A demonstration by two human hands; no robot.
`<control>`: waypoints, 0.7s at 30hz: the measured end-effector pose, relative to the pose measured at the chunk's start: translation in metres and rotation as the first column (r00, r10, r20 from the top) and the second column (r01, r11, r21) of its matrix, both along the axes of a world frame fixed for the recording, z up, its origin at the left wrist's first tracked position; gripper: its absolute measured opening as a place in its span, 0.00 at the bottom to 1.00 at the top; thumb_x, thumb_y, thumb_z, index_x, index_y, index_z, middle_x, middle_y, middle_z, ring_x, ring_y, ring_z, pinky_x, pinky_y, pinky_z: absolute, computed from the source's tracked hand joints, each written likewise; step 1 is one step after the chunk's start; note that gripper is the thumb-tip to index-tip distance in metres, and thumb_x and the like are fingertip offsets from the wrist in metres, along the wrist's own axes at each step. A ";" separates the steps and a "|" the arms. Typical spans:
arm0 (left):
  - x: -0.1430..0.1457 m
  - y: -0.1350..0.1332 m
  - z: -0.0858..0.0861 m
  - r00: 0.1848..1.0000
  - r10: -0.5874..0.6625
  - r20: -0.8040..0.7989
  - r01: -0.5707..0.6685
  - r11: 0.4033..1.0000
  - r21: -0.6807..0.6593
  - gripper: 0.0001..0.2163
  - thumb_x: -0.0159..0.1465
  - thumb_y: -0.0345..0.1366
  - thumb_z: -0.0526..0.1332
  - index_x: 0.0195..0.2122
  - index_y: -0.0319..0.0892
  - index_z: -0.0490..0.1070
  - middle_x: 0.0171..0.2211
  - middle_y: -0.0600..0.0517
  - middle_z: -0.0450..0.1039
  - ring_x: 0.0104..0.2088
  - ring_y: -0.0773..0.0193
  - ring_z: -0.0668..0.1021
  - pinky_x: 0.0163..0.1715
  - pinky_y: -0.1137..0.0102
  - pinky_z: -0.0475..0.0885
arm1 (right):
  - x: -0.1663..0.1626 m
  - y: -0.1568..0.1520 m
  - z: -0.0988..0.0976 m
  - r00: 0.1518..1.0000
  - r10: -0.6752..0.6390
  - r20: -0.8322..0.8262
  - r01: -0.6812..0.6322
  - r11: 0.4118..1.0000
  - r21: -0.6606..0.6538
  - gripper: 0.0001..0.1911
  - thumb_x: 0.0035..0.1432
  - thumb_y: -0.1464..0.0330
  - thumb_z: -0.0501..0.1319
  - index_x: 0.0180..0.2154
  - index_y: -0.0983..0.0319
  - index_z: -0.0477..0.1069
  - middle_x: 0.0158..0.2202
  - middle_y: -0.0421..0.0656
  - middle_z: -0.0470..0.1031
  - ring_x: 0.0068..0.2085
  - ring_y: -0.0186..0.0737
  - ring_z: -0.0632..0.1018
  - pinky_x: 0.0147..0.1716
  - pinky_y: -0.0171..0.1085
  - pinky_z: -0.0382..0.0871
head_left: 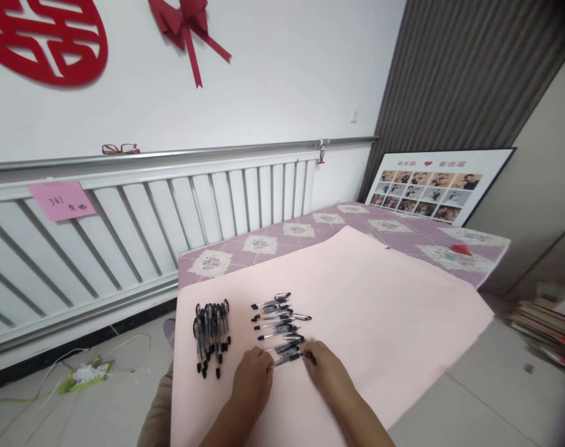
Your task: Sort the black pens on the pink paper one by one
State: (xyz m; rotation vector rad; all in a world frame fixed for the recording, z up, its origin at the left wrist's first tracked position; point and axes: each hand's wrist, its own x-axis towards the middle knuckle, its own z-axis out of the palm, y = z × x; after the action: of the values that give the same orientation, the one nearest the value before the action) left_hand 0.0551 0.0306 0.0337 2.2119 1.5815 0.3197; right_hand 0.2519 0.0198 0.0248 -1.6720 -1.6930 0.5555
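A loose row of clear-barrelled pens (275, 320) with black ends lies on the pink sheet (380, 310), roughly in front of me. At the near end of this row, my left hand (252, 375) is closed, its fingertips pinching the left end of a pen (288, 359). Across from it, my right hand (326, 369) is also closed, with a small black pen cap (310, 357) between thumb and fingers. Left of the row sits a bunched pile of capped pens (211, 332), pointing mostly toward me. My fingers partly hide the nearest pens.
A patterned purple tablecloth (301, 230) shows beyond the sheet. Behind the table runs a white radiator (208, 211) with a pink note (61, 200). A photo board (422, 186) leans at the back right. On the floor at left lies a power strip (87, 375) with cables.
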 end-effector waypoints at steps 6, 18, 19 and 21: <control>-0.001 0.001 -0.001 1.000 -0.008 0.008 0.008 1.000 -0.005 0.10 0.59 0.28 0.51 0.35 0.44 0.71 0.39 0.51 0.69 0.42 0.62 0.68 0.41 0.72 0.60 | 0.006 0.001 0.002 0.996 -0.090 -0.024 0.090 0.996 -0.007 0.09 0.53 0.63 0.54 0.33 0.59 0.69 0.33 0.43 0.73 0.36 0.43 0.74 0.37 0.39 0.66; -0.002 0.002 -0.004 1.000 -0.014 0.021 0.014 1.000 -0.003 0.09 0.58 0.28 0.53 0.35 0.44 0.71 0.38 0.52 0.69 0.41 0.62 0.68 0.40 0.72 0.60 | 0.024 0.009 0.010 0.976 -0.194 -0.096 0.195 0.981 -0.006 0.15 0.49 0.61 0.55 0.34 0.61 0.75 0.31 0.46 0.72 0.36 0.48 0.73 0.41 0.45 0.65; -0.002 0.002 -0.004 1.000 -0.013 0.021 0.013 1.000 -0.004 0.09 0.58 0.28 0.52 0.35 0.44 0.71 0.38 0.52 0.69 0.41 0.62 0.68 0.40 0.72 0.60 | 0.023 0.010 0.010 0.973 -0.200 -0.113 0.200 0.980 -0.011 0.14 0.49 0.61 0.55 0.33 0.61 0.75 0.30 0.46 0.72 0.35 0.48 0.74 0.40 0.44 0.65; -0.001 0.002 -0.004 1.000 -0.010 0.022 0.010 1.000 -0.006 0.10 0.59 0.28 0.52 0.35 0.44 0.71 0.38 0.52 0.69 0.41 0.62 0.67 0.40 0.72 0.60 | 0.019 0.009 0.009 0.966 -0.201 -0.163 0.200 0.979 -0.027 0.13 0.49 0.62 0.55 0.33 0.60 0.74 0.31 0.44 0.73 0.32 0.44 0.75 0.36 0.41 0.67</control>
State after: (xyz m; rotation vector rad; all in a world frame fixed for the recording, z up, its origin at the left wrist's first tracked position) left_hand 0.0536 0.0327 0.0295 2.2039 1.5571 0.3347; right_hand 0.2707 0.0292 0.0336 -1.7297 -1.3867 0.5880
